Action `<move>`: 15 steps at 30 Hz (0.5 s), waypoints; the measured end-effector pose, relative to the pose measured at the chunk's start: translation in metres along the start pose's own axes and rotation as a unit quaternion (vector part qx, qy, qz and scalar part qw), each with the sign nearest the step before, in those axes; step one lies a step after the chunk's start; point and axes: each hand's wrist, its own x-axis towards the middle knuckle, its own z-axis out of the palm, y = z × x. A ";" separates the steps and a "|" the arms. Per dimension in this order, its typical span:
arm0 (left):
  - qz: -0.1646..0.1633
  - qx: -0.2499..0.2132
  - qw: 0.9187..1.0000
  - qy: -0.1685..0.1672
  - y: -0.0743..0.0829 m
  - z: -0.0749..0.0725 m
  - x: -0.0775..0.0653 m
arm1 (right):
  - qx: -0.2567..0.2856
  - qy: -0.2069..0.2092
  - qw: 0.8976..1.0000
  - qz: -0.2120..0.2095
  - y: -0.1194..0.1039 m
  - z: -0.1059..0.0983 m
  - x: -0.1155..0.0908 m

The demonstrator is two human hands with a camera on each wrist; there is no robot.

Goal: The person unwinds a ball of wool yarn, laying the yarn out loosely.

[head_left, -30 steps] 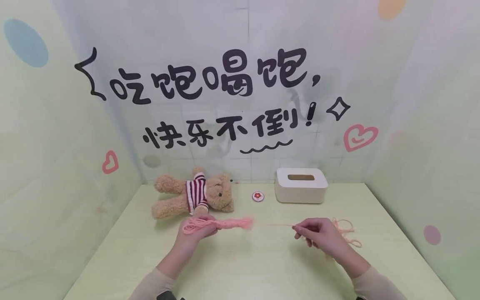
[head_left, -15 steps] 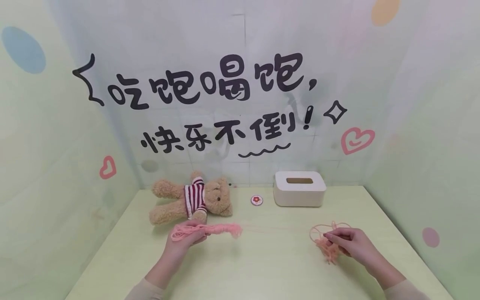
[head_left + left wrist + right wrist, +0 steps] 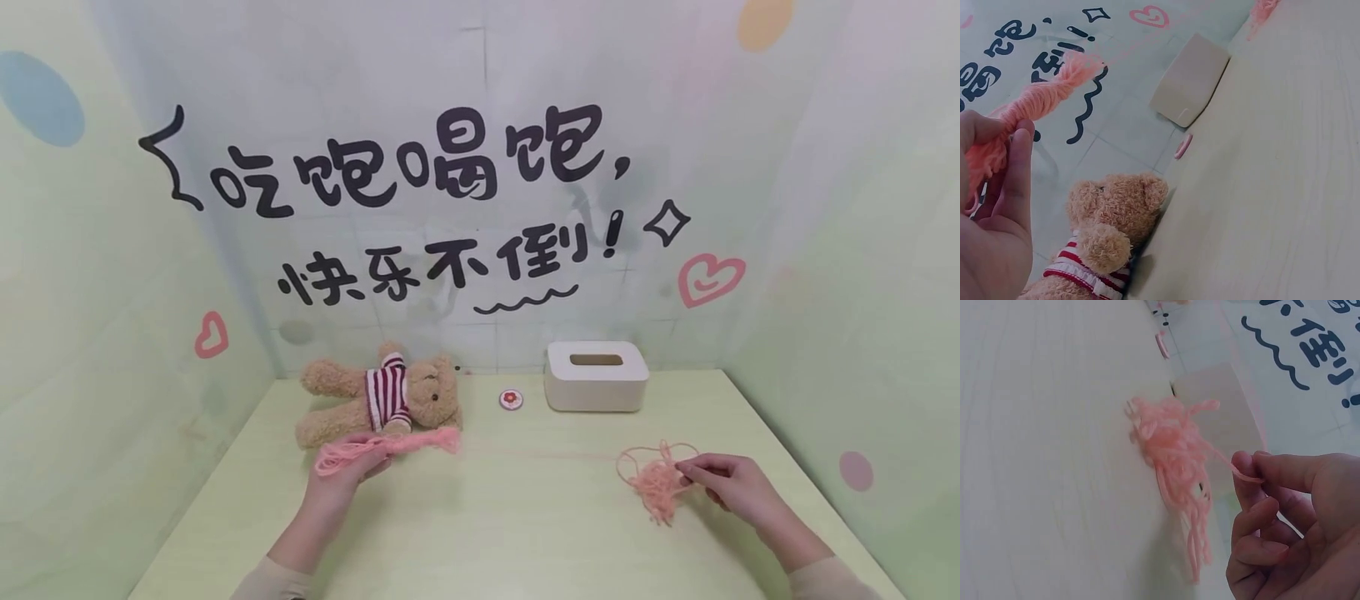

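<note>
My left hand (image 3: 341,471) pinches a bundled skein of pink yarn (image 3: 1038,99) between thumb and fingers; loose loops hang over the palm side and a wrapped, frayed end points right. From that end a thin strand (image 3: 540,456) stretches across to the right side. There my right hand (image 3: 731,487) pinches a strand of yarn between thumb and forefinger. A tangled clump of pink yarn (image 3: 1175,453) hangs beside its fingertips, with several loose ends drooping. Whether the clump touches the table, I cannot tell.
A teddy bear (image 3: 386,396) in a striped shirt lies on its side at the back left of the table (image 3: 525,533). A round flower badge (image 3: 511,400) and a white tissue box (image 3: 596,379) sit along the back. Printed cloth walls enclose three sides.
My hands have drawn apart, the left going left with the skein and the right going right. The yarn clump now hangs left of my right hand, where it was behind it before.
</note>
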 end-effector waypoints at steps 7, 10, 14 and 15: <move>0.022 0.055 0.996 0.069 -0.003 -0.007 -0.006 | -0.052 0.023 0.998 -0.003 0.020 -0.011 0.003; 0.017 0.055 0.996 0.071 -0.004 -0.006 -0.007 | -0.098 0.028 0.995 -0.014 0.028 -0.013 0.005; 0.020 0.065 0.992 0.103 0.002 -0.005 -0.002 | -0.159 0.056 0.986 -0.021 0.033 -0.021 0.016; 0.021 0.072 0.991 0.115 0.004 -0.005 -0.001 | -0.171 0.062 0.983 -0.021 0.035 -0.024 0.019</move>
